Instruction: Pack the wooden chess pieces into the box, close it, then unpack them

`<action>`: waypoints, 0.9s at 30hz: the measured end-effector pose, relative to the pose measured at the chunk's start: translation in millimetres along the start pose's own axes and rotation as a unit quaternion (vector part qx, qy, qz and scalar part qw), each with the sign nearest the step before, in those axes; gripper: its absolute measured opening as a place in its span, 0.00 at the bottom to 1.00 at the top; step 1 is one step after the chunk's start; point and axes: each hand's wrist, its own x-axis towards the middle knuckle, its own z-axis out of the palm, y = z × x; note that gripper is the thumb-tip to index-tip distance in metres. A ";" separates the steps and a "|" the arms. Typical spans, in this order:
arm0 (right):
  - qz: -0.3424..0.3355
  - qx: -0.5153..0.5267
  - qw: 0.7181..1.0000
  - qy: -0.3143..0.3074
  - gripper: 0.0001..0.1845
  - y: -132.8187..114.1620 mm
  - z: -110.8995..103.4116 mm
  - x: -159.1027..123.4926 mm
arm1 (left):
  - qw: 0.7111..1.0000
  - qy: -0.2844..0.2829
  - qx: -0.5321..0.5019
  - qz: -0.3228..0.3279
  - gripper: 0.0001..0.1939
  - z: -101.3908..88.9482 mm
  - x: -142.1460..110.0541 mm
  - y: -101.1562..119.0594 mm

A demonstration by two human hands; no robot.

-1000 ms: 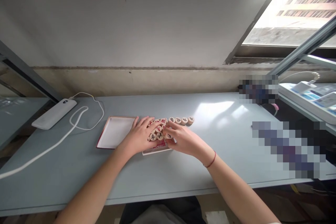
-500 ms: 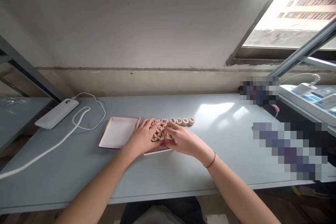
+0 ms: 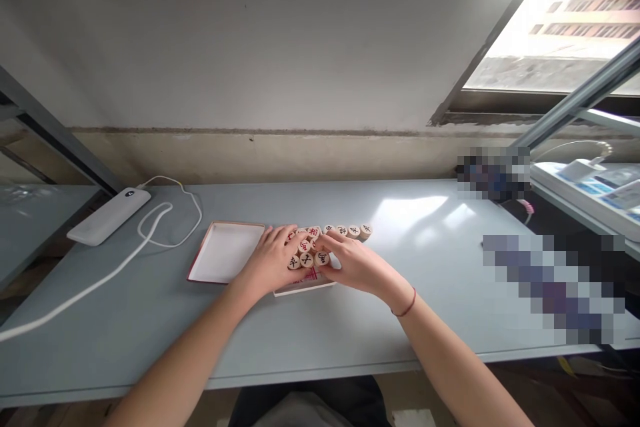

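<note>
Round wooden xiangqi pieces (image 3: pixel 307 259) with red and black characters lie in a tight cluster on the grey table (image 3: pixel 440 307). A row of them (image 3: pixel 347 231) runs to the right behind my hands. My left hand (image 3: pixel 273 260) rests its fingertips on the cluster's left side. My right hand (image 3: pixel 353 265) reaches over the front right, fingers on a piece (image 3: pixel 323 258). Neither hand clearly grips anything. Under the pieces is a red-patterned box part (image 3: pixel 310 275), mostly hidden. A white-lined box lid with a red rim (image 3: pixel 225 252) lies left of them.
A white power bank (image 3: pixel 109 216) with a looped white cable (image 3: pixel 165 227) lies at the table's left. A power strip (image 3: pixel 585 190) stands on a shelf at the right. Blurred patches cover objects at the right table edge. A wall and a bright window lie behind.
My right hand has slid a little left over the pieces, and the cluster sits tighter between my hands. The view has shifted slightly.
</note>
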 end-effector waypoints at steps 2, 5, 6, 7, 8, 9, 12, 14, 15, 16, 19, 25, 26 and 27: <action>0.008 -0.012 1.000 0.000 0.07 -0.4 0.9 0.4 | 1.000 -0.002 -0.001 0.004 0.33 -0.1 0.8 -0.2; 0.006 -0.004 1.000 0.002 0.05 2.8 -1.0 0.8 | 1.000 0.000 -0.002 0.007 0.32 -0.2 1.9 -0.2; 0.005 0.006 1.000 0.006 0.05 5.8 -3.0 1.1 | 1.000 0.001 -0.003 0.007 0.32 -0.3 2.0 -0.2; 0.008 0.016 1.000 0.019 0.06 9.9 -5.6 1.6 | 1.000 0.003 -0.004 0.007 0.32 -0.4 2.1 -0.3; 0.019 0.023 0.999 0.039 0.07 14.7 -8.4 2.2 | 1.000 0.002 -0.004 0.007 0.32 -0.8 2.2 -0.4; 0.035 0.025 0.997 0.061 0.08 19.7 -11.3 3.2 | 1.000 -0.001 -0.004 0.007 0.32 -1.3 2.2 -0.6; 0.085 -0.004 0.992 0.093 0.12 30.9 -16.5 8.3 | 1.000 -0.012 -0.003 0.015 0.33 -3.6 2.7 -1.5; 0.093 -0.035 0.993 0.069 0.16 32.3 -15.7 13.6 | 1.000 -0.018 -0.001 0.023 0.33 -4.9 3.2 -2.4; 0.095 -0.052 0.993 0.054 0.17 31.3 -14.1 16.5 | 0.999 -0.021 0.000 0.026 0.34 -5.3 3.5 -3.0; 0.100 -0.069 0.992 0.040 0.17 29.8 -12.1 19.3 | 0.999 -0.026 -0.001 0.028 0.34 -5.5 3.7 -3.6; 0.122 -0.105 0.987 0.014 0.15 24.9 -7.0 25.4 | 0.999 -0.027 -0.008 0.033 0.36 -7.5 3.4 -5.9; 0.093 0.072 0.983 0.140 0.13 10.5 -13.1 20.6 | 0.993 0.055 -0.085 0.056 0.31 -30.6 4.6 -6.1; 0.090 0.129 0.976 0.149 0.14 5.6 -15.0 20.0 | 0.991 0.066 -0.102 0.059 0.29 -35.5 5.1 -5.1; 0.089 0.186 0.967 0.150 0.15 0.2 -16.5 20.0 | 0.988 0.075 -0.117 0.063 0.27 -40.0 5.3 -4.0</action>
